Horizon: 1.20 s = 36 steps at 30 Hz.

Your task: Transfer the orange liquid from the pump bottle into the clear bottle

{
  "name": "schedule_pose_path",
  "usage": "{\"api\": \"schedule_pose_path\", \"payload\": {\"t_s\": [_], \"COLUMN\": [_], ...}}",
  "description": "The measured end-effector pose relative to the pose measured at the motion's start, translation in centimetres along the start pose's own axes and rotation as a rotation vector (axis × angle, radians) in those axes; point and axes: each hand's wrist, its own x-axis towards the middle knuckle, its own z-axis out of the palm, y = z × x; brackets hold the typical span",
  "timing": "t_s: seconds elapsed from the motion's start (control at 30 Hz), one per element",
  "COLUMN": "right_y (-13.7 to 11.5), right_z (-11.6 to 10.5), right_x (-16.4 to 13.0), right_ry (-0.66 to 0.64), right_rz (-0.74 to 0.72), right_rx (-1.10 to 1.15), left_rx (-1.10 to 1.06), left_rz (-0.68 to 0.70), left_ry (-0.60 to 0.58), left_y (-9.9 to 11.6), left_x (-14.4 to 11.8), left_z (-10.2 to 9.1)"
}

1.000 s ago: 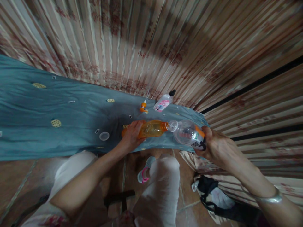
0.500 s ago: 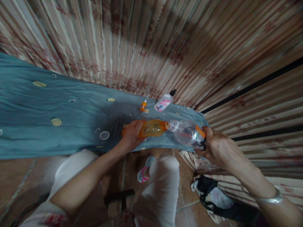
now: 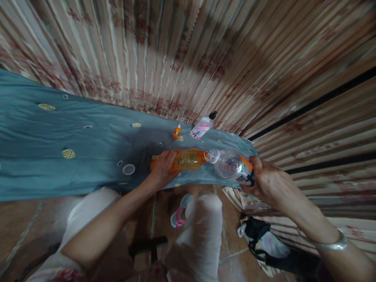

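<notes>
My left hand (image 3: 162, 169) grips an orange bottle (image 3: 188, 159) with amber liquid, held on its side over the blue cloth. My right hand (image 3: 266, 182) holds a clear plastic bottle (image 3: 230, 165) with an orange-and-black label, tipped so that its open mouth meets the mouth of the orange bottle. Both bottles are uncapped and hover just above the cloth's near edge.
The blue patterned cloth (image 3: 58, 156) covers a low surface before a striped curtain (image 3: 188, 51). On it lie a white cap (image 3: 128, 169), a small orange pump top (image 3: 176, 132) and a pink-labelled bottle (image 3: 201, 128). My knees, a shoe (image 3: 178, 216) and a dark bag (image 3: 264, 246) are below.
</notes>
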Motion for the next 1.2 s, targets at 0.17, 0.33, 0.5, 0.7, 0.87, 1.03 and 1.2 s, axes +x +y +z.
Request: {"api": "schedule_pose_path", "payload": {"t_s": [0.17, 0.33, 0.5, 0.7, 0.87, 1.03, 1.2], "right_y": [0.00, -0.02, -0.04, -0.10, -0.03, -0.04, -0.13], "right_z": [0.12, 0.08, 0.03, 0.16, 0.21, 0.11, 0.11], "right_x": [0.02, 0.04, -0.04, -0.02, -0.02, -0.02, -0.02], "right_ry": [0.021, 0.007, -0.006, -0.013, -0.009, -0.005, -0.015], "right_rz": [-0.003, 0.004, 0.012, 0.023, 0.016, 0.016, 0.026], "right_rx": [-0.008, 0.004, 0.033, 0.019, 0.021, 0.033, 0.023], "left_rx": [-0.013, -0.023, -0.025, -0.012, -0.008, -0.013, -0.006], "left_rz": [-0.016, -0.031, -0.029, -0.040, -0.051, -0.042, -0.047], "left_ry": [-0.004, -0.025, -0.015, -0.035, -0.027, -0.022, -0.033], "left_y": [0.18, 0.39, 0.32, 0.45, 0.41, 0.37, 0.51], "left_x": [0.06, 0.09, 0.02, 0.07, 0.04, 0.06, 0.14], "left_z": [-0.15, -0.38, -0.32, -0.40, -0.26, -0.32, -0.43]}}
